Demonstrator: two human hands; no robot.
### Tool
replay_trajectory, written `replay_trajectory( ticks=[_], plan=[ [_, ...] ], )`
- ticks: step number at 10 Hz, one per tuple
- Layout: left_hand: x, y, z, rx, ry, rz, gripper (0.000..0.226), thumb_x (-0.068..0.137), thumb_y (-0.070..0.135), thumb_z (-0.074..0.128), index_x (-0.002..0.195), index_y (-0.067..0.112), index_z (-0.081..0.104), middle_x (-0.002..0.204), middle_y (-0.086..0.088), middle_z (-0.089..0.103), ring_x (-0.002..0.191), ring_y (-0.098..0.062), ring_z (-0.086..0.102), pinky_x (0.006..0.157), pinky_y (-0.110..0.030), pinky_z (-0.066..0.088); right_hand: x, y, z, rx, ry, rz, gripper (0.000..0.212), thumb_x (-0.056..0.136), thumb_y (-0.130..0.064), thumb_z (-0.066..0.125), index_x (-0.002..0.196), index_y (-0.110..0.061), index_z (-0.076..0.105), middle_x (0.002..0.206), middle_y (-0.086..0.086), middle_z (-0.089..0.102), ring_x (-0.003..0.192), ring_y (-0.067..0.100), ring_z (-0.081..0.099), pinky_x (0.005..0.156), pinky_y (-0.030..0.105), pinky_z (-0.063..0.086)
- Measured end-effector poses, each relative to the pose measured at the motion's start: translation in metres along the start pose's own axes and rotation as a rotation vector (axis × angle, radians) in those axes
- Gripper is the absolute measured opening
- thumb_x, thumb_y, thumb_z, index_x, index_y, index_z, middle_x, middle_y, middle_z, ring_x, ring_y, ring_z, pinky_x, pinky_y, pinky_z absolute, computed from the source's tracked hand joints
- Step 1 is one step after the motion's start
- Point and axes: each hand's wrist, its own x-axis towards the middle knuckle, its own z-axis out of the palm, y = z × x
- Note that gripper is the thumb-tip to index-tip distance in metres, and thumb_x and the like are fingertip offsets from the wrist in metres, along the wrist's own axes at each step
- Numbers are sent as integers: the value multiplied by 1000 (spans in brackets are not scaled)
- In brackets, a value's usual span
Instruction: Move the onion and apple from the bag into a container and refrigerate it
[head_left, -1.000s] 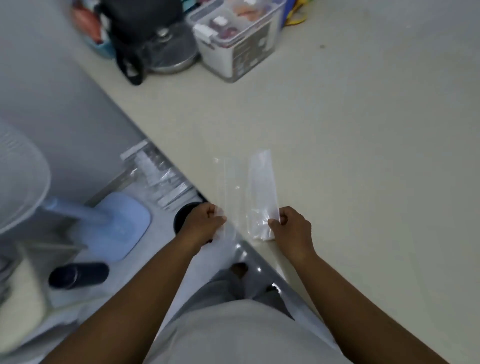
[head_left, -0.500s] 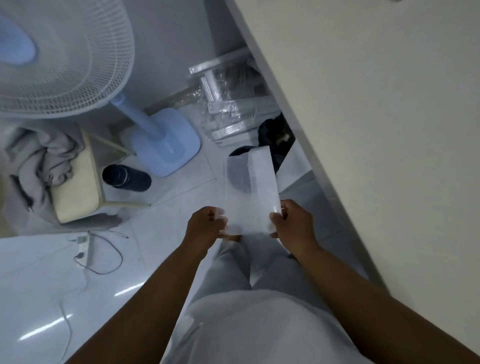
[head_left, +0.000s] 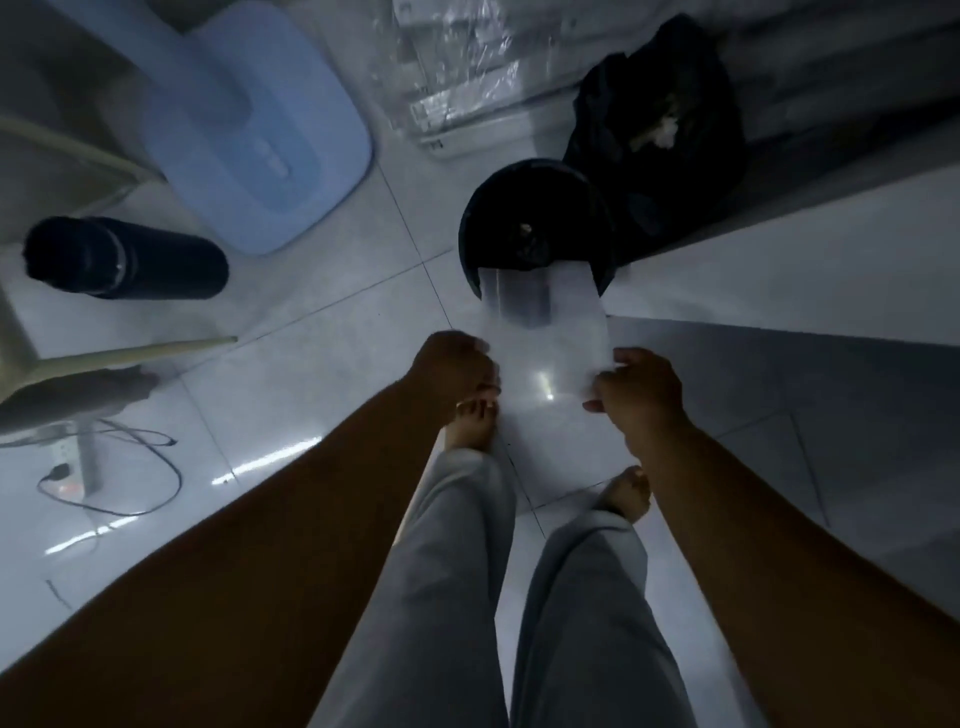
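Observation:
A clear, empty plastic bag (head_left: 545, 332) hangs stretched between both hands over the tiled floor. My left hand (head_left: 454, 366) pinches its left edge and my right hand (head_left: 636, 387) pinches its right edge. The bag's far end overlaps the near rim of a black round bin (head_left: 535, 218) that stands on the floor just beyond my hands. No onion, apple or container is in view.
A black bag (head_left: 665, 135) lies behind the bin under the counter edge (head_left: 779, 291). A blue fan base (head_left: 249, 130), a dark bottle lying down (head_left: 124, 260), a stool leg (head_left: 130, 353) and a power strip with cable (head_left: 104, 467) are at left. My bare feet (head_left: 472, 421) stand below.
The view has swung down from the countertop to the floor. Both hands keep hold of the bag, which now reaches over the black bin's near rim.

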Motion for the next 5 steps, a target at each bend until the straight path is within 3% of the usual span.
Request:
replay_trajectory(
  ticks=[1,2,3,4,5],
  plan=[
    [45,3,9,76,-10,30,25,88,-10,53,75,12,54,88,-17,61,70,-24,63,63,-28,60,42,2,16,9,12,38,34,84,3,63,115,-9,62,90,5,65,54,14,68,54,22,58],
    [83,1,16,19,46,-30,20,89,-4,58,73,6,55,79,-15,62,64,-20,63,61,-28,59,84,14,30,16,-14,80,32,83,-2,65,114,-2,61,92,9,67,59,16,69,73,30,60],
    [93,-4,19,-63,90,-80,19,89,1,62,71,1,55,67,-12,57,55,-18,59,54,-25,57,95,19,32,-51,-64,67,23,82,-1,61,104,6,60,83,13,60,61,18,66,71,26,55],
    [89,-15,16,-112,95,-68,21,89,5,64,71,1,54,64,-11,54,52,-18,55,47,-24,56,85,24,30,124,-21,97,30,82,-7,63,112,0,60,83,11,67,68,27,72,81,36,57],
    [68,-29,11,-44,115,-83,21,89,10,65,71,2,57,64,-10,58,50,-17,58,46,-25,58,57,24,21,146,-30,75,32,84,-9,65,116,-8,60,75,8,69,64,20,71,81,38,60]
  ],
)
